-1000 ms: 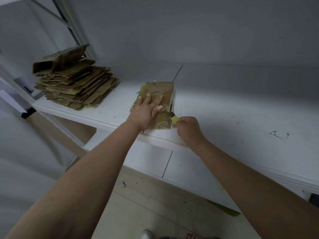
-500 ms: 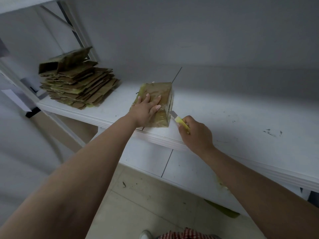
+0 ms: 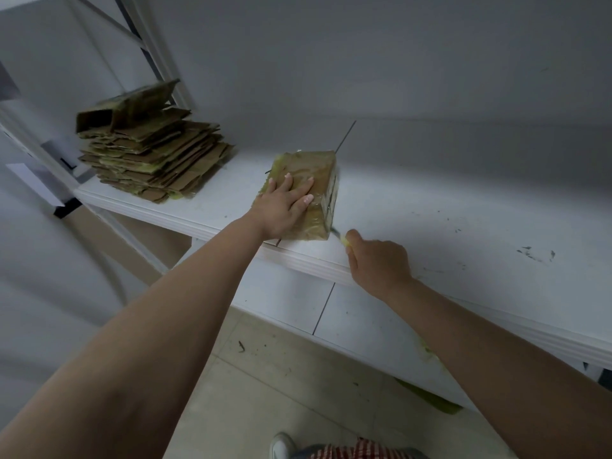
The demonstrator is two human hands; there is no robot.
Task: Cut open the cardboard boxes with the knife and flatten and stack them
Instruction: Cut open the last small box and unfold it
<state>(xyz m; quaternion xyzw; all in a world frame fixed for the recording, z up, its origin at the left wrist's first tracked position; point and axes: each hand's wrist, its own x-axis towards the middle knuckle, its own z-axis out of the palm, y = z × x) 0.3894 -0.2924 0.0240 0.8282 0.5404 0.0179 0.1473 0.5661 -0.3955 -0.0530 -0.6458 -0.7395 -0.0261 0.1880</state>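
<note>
Pulled back toward the counter (image 3: 463, 207) edge, right hand (image 3: 381, 260) grips the knife (image 3: 341, 236); left hand (image 3: 284, 203) presses flat on the box (image 3: 314, 173).

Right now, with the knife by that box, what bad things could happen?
1. The left hand presses flat on the taped box, and the knife in the right hand has its blade at the box's near right corner. A slip could probably reach those fingers.
2. The box sits near the edge of the white table, so a hard pull might drag it off.
</note>
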